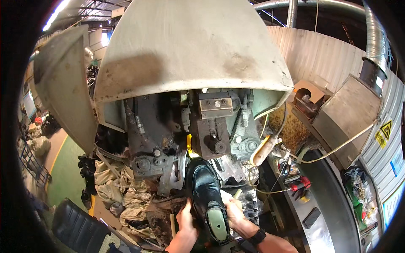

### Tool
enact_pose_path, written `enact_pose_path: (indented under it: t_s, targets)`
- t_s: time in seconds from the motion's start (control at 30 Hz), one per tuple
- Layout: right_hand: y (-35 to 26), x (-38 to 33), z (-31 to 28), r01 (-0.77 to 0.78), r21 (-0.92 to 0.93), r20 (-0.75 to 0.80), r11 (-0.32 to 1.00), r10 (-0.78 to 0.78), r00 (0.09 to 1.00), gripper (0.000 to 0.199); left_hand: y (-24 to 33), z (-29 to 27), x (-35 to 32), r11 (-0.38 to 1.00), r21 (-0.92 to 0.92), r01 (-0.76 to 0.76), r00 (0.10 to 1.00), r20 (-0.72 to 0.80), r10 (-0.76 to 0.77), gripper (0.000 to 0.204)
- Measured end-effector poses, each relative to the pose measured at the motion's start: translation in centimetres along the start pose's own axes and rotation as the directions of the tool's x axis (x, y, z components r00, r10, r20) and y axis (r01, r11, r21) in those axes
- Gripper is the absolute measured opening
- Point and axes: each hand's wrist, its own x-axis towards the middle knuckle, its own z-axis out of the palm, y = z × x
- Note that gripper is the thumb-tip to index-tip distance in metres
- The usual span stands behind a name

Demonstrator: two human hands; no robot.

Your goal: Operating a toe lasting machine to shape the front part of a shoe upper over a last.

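Note:
A glossy black shoe (204, 181) sits between my hands, its toe pointing away toward the machine's metal clamps. A pale green shoe last (217, 222) with a small hole fills its heel opening. My left hand (186, 222) is closed against the shoe's left side near the heel. On the other side, my right hand (234, 212) grips the shoe; its fingers are partly hidden, and a dark band circles the wrist. Just beyond the toe stands a yellow curved piece (190, 146), beside a dark metal block (213, 139) of the machine.
A large cream hood (192, 46) overhangs the machine. A worn hand-held control (263, 150) hangs on a cable at right. Red-handled tools (301, 184) and a small black box (311, 218) lie on the right bench. A black chair (80, 225) stands lower left, near crumpled beige cloth (133, 196).

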Motion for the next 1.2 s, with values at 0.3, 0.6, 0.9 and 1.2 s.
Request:
enact_pose_path:
  t_s: [0.3,0.6,0.9,1.2]
  targets:
    - [0.1,1.7,-1.9,-0.02,0.086,0.121,0.996,0.01,0.993,0.024,-2.9,0.8,0.8,0.963,0.043,-0.266,0.958,-0.101,0.269,0.029]
    - [1.3,4.4,-3.7,0.028,0.134,0.187,0.991,-0.053,0.981,0.022,-5.3,-0.8,4.2,0.913,0.132,-0.386,0.909,-0.114,0.401,0.033]
    - [1.1,3.7,-2.6,0.057,0.064,0.131,0.996,-0.065,0.989,0.025,-4.6,0.7,2.8,0.914,0.043,-0.402,0.908,-0.11,0.405,0.028]
    - [0.6,2.1,-1.6,0.01,0.106,0.111,0.994,-0.022,0.994,0.03,-3.9,0.5,2.6,0.946,0.014,-0.323,0.939,-0.122,0.322,0.028]
